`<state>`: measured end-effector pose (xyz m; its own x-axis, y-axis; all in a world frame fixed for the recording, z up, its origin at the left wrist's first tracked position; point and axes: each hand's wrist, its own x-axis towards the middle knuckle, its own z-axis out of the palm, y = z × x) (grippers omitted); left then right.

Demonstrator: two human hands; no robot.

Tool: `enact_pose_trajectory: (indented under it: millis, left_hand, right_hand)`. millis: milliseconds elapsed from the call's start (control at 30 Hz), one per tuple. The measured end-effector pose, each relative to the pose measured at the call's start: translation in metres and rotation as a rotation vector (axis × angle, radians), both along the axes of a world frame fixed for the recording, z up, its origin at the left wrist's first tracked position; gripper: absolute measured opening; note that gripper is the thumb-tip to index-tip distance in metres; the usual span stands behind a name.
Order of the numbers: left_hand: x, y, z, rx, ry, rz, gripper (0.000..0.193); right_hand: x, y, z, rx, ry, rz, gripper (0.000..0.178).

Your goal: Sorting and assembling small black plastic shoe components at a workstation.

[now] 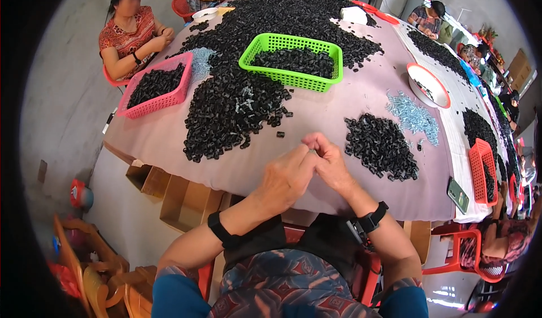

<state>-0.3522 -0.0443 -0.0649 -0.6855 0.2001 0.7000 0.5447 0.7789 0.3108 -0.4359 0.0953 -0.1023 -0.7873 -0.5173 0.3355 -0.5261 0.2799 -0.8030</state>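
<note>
My left hand [287, 174] and my right hand [331, 164] meet above the near edge of the cloth-covered table [316, 112]. Their fingers are pinched together around something small that is mostly hidden. Left of my hands spreads a pile of small black plastic parts [212, 123], with a few silvery pieces on top. Right of them sits a smaller pile of black parts [379, 148]. Beside that pile lies a heap of small silvery-blue screw-like pieces [414, 117]. One loose black part [280, 134] rests just beyond my left hand.
A green basket [291, 79] and a pink basket [183, 89] hold black parts. A red-rimmed white bowl [437, 97], a phone [458, 195] and an orange basket [477, 171] are at right. A person in red [135, 41] sits at left. Cardboard boxes [183, 208] stand below the table edge.
</note>
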Motion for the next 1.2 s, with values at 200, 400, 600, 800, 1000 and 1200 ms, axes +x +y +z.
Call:
enact_pose_trajectory:
  millis: [200, 400, 600, 800, 1000, 1200]
  left_hand:
    - [0.002, 0.002, -0.003, 0.002, 0.032, 0.085, 0.018]
    - [0.017, -0.009, -0.015, 0.368, -0.247, -0.098, 0.008]
    - [0.009, -0.022, 0.014, 1.333, -0.938, -0.462, 0.033]
    - [0.006, -0.037, 0.009, 1.388, -1.02, -0.59, 0.034]
    - [-0.01, -0.045, 0.008, 1.402, -1.175, -0.735, 0.026]
    - [-0.011, -0.044, 0.003, 1.455, -1.196, -0.666, 0.025]
  right_hand:
    - [0.023, -0.018, 0.005, -0.622, -1.011, 0.141, 0.021]
    - [0.022, -0.016, 0.026, -0.534, -0.786, 0.201, 0.023]
    - [0.028, -0.018, 0.021, -0.538, -0.76, 0.219, 0.03]
    - [0.035, -0.01, 0.049, -0.431, -0.891, 0.354, 0.048]
    - [0.034, -0.008, 0.038, -0.485, -0.99, 0.452, 0.058]
    - [0.039, -0.012, 0.031, -0.468, -0.944, 0.384, 0.052]
